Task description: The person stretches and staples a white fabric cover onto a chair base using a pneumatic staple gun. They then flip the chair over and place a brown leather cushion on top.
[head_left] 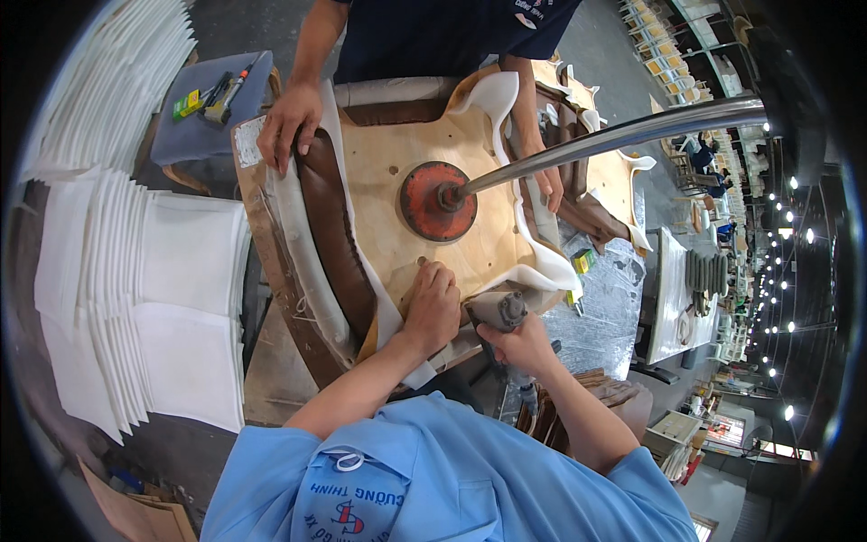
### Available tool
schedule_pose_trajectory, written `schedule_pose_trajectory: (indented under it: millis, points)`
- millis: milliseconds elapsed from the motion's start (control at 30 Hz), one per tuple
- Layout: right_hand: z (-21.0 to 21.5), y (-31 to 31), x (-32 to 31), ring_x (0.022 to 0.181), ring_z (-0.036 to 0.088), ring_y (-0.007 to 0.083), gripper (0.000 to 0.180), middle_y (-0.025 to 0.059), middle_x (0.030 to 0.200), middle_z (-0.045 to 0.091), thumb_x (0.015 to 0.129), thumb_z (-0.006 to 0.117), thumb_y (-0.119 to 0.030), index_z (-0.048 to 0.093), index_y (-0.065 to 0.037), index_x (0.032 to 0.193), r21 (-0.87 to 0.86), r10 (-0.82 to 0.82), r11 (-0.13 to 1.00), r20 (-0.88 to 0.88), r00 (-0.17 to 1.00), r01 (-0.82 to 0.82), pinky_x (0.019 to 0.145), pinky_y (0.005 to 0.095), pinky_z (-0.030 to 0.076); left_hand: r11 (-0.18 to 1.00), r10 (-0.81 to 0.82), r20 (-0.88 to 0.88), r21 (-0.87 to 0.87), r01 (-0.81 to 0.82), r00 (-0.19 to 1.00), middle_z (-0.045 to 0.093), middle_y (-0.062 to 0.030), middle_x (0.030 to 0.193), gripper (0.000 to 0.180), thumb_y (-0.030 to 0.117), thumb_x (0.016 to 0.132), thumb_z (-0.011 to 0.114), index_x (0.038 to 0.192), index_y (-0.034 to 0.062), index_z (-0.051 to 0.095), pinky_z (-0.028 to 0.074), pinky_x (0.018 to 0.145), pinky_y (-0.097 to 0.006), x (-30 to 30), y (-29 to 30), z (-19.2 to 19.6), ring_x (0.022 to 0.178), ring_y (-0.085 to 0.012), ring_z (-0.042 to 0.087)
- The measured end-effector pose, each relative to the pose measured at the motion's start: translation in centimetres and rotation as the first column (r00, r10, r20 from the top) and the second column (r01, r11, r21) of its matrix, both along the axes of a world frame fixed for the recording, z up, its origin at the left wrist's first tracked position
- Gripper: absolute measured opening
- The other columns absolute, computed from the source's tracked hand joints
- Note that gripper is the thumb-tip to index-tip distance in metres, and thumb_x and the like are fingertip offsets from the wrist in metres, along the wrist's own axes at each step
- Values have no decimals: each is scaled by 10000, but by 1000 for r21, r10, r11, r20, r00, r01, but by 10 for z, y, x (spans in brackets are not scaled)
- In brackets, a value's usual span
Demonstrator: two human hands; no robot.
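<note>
A plywood seat panel (379, 181) lies in front of me, edged with white foam padding (495, 90) and brown leather (339, 203). A red round pressing disc (420, 203) on a chrome rod (614, 140) bears down on its middle. My left hand (433, 305) rests on the panel's near edge with its fingers curled closed; whatever is under them is hidden. In my right hand (522, 346) is a staple gun (499, 310), its head at the near right edge of the seat. A co-worker's hands (293, 122) touch the seat's far left and right sides.
Stacked white foam sheets (190, 307) stand at the left. Tools lie on a blue-grey padded seat (194, 126) at the far left. Another seat panel (610, 185) with brown leather sits on a plastic-wrapped table (591, 312) at the right. Brown pieces (591, 402) are piled beside my right forearm.
</note>
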State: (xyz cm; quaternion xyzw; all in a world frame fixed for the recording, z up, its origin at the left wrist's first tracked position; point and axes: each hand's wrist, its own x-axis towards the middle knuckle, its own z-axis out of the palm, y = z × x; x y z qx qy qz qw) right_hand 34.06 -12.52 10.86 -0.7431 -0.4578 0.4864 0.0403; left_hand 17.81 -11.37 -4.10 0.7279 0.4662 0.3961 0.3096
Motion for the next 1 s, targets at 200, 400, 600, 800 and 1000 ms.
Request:
schedule_pose_trajectory:
  millis: [200,400,600,800,1000]
  points:
    - [-5,0,-13,545,630,137,303,58,740,712,931,832,-205,751,40,1090,88,49,995,-11,999,-47,525,325,508,999,-5,34,35,3,999,561,-229,1184,179,4,754,658,913,-77,664,323,1228,-632,0,-1,-2,1278,-456,475]
    - [-9,3,-6,525,623,139,260,66,710,699,928,831,-198,755,37,1009,64,22,998,-13,1000,-21,496,325,488,999,-2,265,-36,11,964,602,-189,1091,99,-36,777,603,863,-22,650,452,1066,-499,-7,11,-3,1164,-408,557]
    - [-3,-10,-16,522,623,136,283,53,695,680,924,843,-217,740,33,1008,40,-35,999,-58,998,37,496,316,490,997,59,341,-57,-42,938,611,-169,1023,89,-57,798,591,850,-7,643,467,1016,-466,-12,10,0,1107,-375,583]
    - [-3,-12,-28,543,629,135,278,38,712,681,948,834,-215,736,16,1069,150,56,987,-2,998,-55,508,319,501,990,130,411,-96,-100,902,661,-156,1094,156,-89,875,570,929,7,680,497,1024,-438,-17,11,12,1139,-348,628]
    - [-38,-107,29,643,650,120,324,29,804,695,952,846,-159,686,3,1183,430,-315,787,-338,887,443,566,304,514,943,35,621,-281,180,783,710,-138,1154,112,-39,958,631,1029,21,693,511,1034,-364,-67,-30,90,1127,-274,693]
